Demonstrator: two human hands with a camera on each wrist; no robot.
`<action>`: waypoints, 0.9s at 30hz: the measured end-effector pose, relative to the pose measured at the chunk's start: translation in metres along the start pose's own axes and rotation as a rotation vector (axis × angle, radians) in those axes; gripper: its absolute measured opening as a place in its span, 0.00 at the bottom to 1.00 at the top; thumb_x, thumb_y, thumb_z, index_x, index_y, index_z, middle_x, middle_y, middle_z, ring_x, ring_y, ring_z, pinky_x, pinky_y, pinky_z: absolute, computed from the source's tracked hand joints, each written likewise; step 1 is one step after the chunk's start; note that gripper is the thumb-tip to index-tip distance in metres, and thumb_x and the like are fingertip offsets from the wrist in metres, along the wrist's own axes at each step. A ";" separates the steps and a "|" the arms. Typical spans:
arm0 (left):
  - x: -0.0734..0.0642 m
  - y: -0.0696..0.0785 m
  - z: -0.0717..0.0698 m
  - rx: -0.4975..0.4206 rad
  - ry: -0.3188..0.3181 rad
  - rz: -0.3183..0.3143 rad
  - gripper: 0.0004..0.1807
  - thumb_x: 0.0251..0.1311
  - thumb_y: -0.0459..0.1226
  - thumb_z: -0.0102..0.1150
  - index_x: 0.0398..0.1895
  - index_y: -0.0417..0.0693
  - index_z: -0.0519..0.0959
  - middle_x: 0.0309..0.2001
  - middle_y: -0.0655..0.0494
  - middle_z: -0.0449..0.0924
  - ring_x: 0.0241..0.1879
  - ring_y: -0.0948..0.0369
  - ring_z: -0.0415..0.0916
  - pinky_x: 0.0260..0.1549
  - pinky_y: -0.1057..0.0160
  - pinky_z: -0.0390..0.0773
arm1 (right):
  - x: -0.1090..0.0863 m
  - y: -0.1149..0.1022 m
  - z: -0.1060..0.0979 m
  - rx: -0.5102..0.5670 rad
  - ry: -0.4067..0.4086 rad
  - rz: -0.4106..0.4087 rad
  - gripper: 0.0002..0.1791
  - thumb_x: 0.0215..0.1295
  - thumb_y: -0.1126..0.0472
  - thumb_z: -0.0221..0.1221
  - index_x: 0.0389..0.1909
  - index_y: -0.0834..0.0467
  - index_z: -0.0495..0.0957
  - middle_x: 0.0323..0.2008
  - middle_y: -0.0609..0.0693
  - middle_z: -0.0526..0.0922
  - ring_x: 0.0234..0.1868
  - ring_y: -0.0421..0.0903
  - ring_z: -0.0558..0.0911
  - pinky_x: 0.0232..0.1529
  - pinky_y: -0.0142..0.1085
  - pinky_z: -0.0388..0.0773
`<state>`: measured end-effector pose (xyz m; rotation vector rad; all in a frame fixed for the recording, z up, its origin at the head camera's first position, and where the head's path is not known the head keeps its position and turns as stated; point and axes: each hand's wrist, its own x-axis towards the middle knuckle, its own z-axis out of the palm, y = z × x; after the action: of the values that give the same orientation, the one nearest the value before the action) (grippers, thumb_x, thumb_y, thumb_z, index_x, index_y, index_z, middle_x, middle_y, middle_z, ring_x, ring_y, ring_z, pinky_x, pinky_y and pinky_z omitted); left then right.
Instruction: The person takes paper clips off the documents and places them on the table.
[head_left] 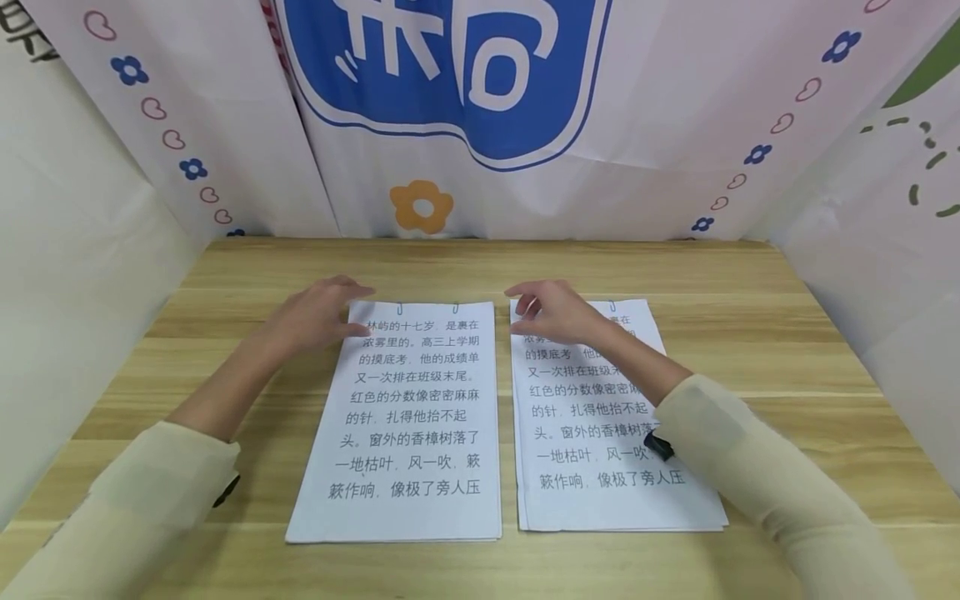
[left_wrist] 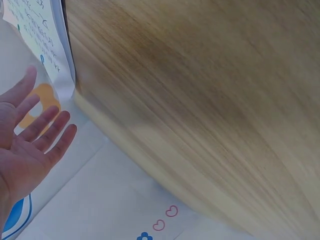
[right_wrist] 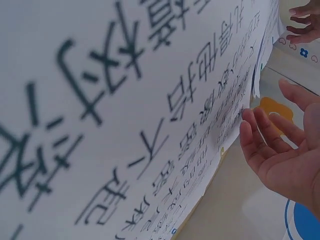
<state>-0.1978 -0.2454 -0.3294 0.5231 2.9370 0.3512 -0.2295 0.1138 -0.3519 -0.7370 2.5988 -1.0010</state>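
Observation:
Two stacks of printed paper lie side by side on a wooden table, the left paper stack and the right paper stack. Paper clips sit along their top edges. My left hand is at the upper left corner of the left stack, thumb and fingers spread apart and holding nothing; the left wrist view shows its palm and loose fingers. Over the upper left corner of the right stack is my right hand, its fingers loosely bent with nothing between them.
The wooden table ends at a white printed cloth backdrop with a blue sign and an orange flower. White cloth walls stand at both sides. A narrow strip of wood separates the two stacks.

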 end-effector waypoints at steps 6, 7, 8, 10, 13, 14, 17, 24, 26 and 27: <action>0.003 -0.002 0.001 -0.024 -0.013 -0.020 0.37 0.60 0.37 0.74 0.72 0.37 0.71 0.69 0.32 0.69 0.67 0.35 0.68 0.62 0.32 0.71 | 0.008 -0.002 0.006 0.008 -0.008 -0.007 0.35 0.62 0.63 0.72 0.68 0.67 0.73 0.45 0.58 0.87 0.47 0.51 0.85 0.53 0.41 0.83; 0.003 -0.002 0.001 -0.026 -0.015 -0.024 0.37 0.60 0.36 0.74 0.72 0.36 0.71 0.69 0.31 0.69 0.67 0.35 0.68 0.62 0.32 0.70 | 0.010 -0.002 0.006 0.009 -0.009 -0.010 0.35 0.62 0.64 0.72 0.68 0.67 0.73 0.45 0.58 0.87 0.47 0.51 0.85 0.53 0.41 0.83; 0.003 -0.003 0.000 -0.028 -0.018 -0.028 0.37 0.60 0.36 0.74 0.72 0.36 0.71 0.69 0.31 0.69 0.67 0.34 0.68 0.62 0.32 0.71 | 0.011 -0.003 0.007 0.012 -0.010 -0.011 0.35 0.62 0.64 0.72 0.68 0.67 0.73 0.45 0.57 0.88 0.47 0.51 0.86 0.53 0.41 0.83; 0.004 -0.003 0.000 -0.038 -0.021 -0.034 0.37 0.59 0.35 0.74 0.72 0.36 0.71 0.69 0.31 0.68 0.67 0.34 0.68 0.63 0.33 0.70 | 0.014 -0.003 0.008 0.009 -0.008 -0.018 0.34 0.62 0.64 0.72 0.68 0.67 0.73 0.43 0.56 0.88 0.46 0.50 0.86 0.53 0.41 0.83; 0.004 -0.004 0.000 -0.064 -0.028 -0.035 0.37 0.59 0.33 0.74 0.71 0.35 0.71 0.69 0.29 0.68 0.65 0.35 0.70 0.63 0.34 0.71 | 0.018 -0.004 0.010 0.003 -0.003 -0.019 0.34 0.62 0.63 0.72 0.67 0.67 0.74 0.41 0.55 0.89 0.45 0.50 0.87 0.52 0.40 0.84; 0.005 -0.005 0.000 -0.077 -0.030 -0.035 0.37 0.59 0.33 0.74 0.71 0.34 0.70 0.69 0.29 0.68 0.64 0.35 0.71 0.63 0.35 0.72 | 0.020 -0.005 0.010 0.005 -0.004 -0.016 0.33 0.62 0.63 0.72 0.67 0.67 0.74 0.41 0.54 0.89 0.45 0.50 0.87 0.51 0.40 0.84; 0.006 -0.008 0.001 -0.115 -0.037 -0.040 0.37 0.59 0.31 0.73 0.72 0.33 0.70 0.68 0.29 0.68 0.61 0.36 0.73 0.62 0.37 0.74 | 0.023 -0.007 0.011 0.011 -0.010 -0.001 0.33 0.63 0.62 0.72 0.67 0.66 0.74 0.41 0.54 0.89 0.45 0.50 0.87 0.50 0.40 0.84; 0.010 -0.015 0.004 -0.153 -0.028 -0.061 0.36 0.59 0.30 0.73 0.70 0.32 0.70 0.66 0.30 0.70 0.61 0.36 0.73 0.60 0.37 0.75 | 0.027 -0.011 0.011 0.012 -0.009 0.047 0.34 0.63 0.61 0.71 0.68 0.65 0.73 0.43 0.55 0.88 0.45 0.50 0.86 0.51 0.41 0.83; 0.012 -0.016 0.004 -0.159 -0.024 -0.063 0.36 0.59 0.29 0.73 0.70 0.31 0.71 0.66 0.30 0.71 0.61 0.36 0.74 0.60 0.37 0.75 | 0.029 -0.011 0.011 0.012 -0.007 0.064 0.34 0.63 0.61 0.71 0.69 0.65 0.73 0.44 0.55 0.87 0.46 0.50 0.86 0.50 0.41 0.83; 0.012 -0.016 0.005 -0.165 -0.023 -0.064 0.36 0.58 0.29 0.73 0.70 0.31 0.71 0.65 0.30 0.71 0.60 0.36 0.74 0.60 0.38 0.75 | 0.030 -0.012 0.012 0.016 -0.006 0.071 0.34 0.63 0.61 0.71 0.69 0.65 0.73 0.44 0.55 0.87 0.46 0.51 0.86 0.50 0.41 0.83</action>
<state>-0.2139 -0.2548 -0.3391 0.4072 2.8616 0.5688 -0.2452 0.0841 -0.3542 -0.6380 2.5891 -0.9964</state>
